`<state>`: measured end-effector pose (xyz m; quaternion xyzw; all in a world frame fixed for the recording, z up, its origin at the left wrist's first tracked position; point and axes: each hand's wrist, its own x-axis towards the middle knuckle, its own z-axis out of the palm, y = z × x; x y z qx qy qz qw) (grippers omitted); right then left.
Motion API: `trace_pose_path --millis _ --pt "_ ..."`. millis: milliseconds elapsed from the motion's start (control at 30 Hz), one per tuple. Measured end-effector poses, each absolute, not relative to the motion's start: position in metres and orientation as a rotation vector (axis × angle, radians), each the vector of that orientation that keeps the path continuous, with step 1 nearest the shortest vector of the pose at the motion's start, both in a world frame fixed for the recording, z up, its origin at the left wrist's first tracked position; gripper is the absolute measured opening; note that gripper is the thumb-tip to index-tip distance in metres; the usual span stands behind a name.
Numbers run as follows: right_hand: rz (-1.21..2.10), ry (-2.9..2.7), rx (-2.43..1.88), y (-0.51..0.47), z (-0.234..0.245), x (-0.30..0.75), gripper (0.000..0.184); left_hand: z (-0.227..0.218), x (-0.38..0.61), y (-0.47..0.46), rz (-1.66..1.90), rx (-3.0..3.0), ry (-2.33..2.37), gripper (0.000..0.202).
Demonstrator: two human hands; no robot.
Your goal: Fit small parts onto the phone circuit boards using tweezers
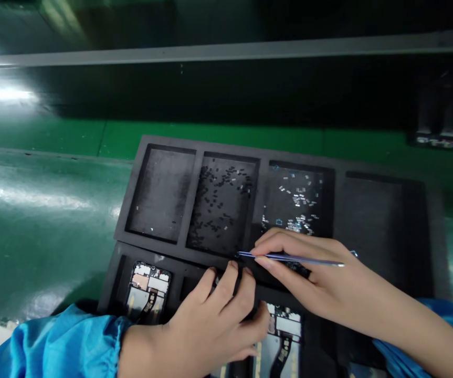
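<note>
Pinched between the thumb and fingers of my right hand [305, 262] is a slim pair of purplish tweezers [301, 259]. Their tips point left, just past the near edge of the upper foam tray; whether they grip a tiny part is too small to tell. My left hand [222, 320] arches over the lower foam tray with its fingers apart, hiding most of what lies beneath. Beside its fingers is an opened phone [283, 344] with a black flex cable. Another opened phone [148, 289] sits in the slot to the left.
The black upper tray [198, 202] has several compartments: one strewn with small black pieces [214, 197], another with shiny silver pieces [301, 202]. A glossy green surface [45, 226] surrounds the trays. Beyond runs a pale ledge [226, 51], and a dark object [439, 139] lies at far right.
</note>
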<state>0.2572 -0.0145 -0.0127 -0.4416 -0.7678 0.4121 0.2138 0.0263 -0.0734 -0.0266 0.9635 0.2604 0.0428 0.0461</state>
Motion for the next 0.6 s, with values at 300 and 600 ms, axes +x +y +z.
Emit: trace_pose_path --millis 300,600 --pt "0.457 -1.681 -1.72 -0.05 0.025 0.276 0.021 -0.026 0.026 -0.072 0.086 2.92 0.799 0.08" --pt "0.261 -0.648 -1.91 -0.164 0.006 0.291 0.035 -0.014 0.033 -0.078 0.112 2.903 0.742 0.069"
